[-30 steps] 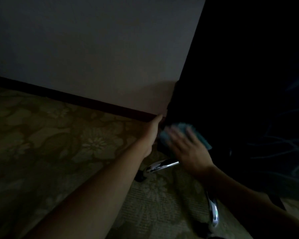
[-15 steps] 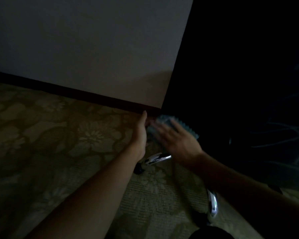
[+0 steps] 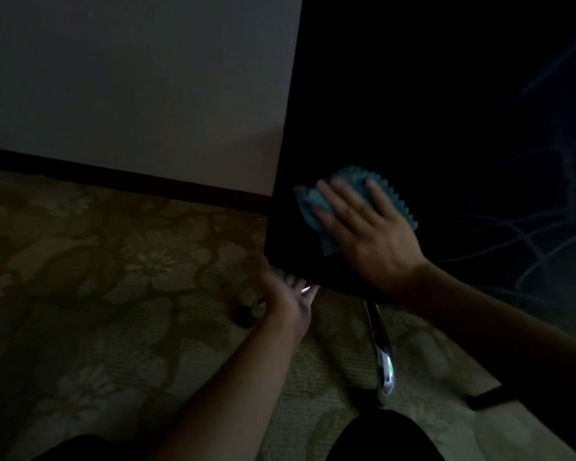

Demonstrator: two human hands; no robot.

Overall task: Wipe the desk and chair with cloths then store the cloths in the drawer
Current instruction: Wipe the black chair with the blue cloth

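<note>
The room is dim. A black chair back point(image 3: 413, 111) fills the upper right. My right hand point(image 3: 363, 227) presses a teal cloth point(image 3: 313, 207) with a zigzag edge flat against its lower left part, fingers spread and straight. My left hand point(image 3: 288, 299) reaches to the chair's bottom left corner; its fingers lie under the dark edge and I cannot tell whether they grip it. Chrome legs of the chair base point(image 3: 384, 354) shine below.
A floral patterned carpet point(image 3: 97, 294) covers the floor. A pale wall point(image 3: 147, 78) with a dark skirting board point(image 3: 130, 181) stands behind. A black castor point(image 3: 245, 316) sits left of my left hand. My dark knees show at the bottom edge.
My right hand has slid the cloth up and to the right over the chair back. My left hand has dropped lower, to the chair's bottom corner.
</note>
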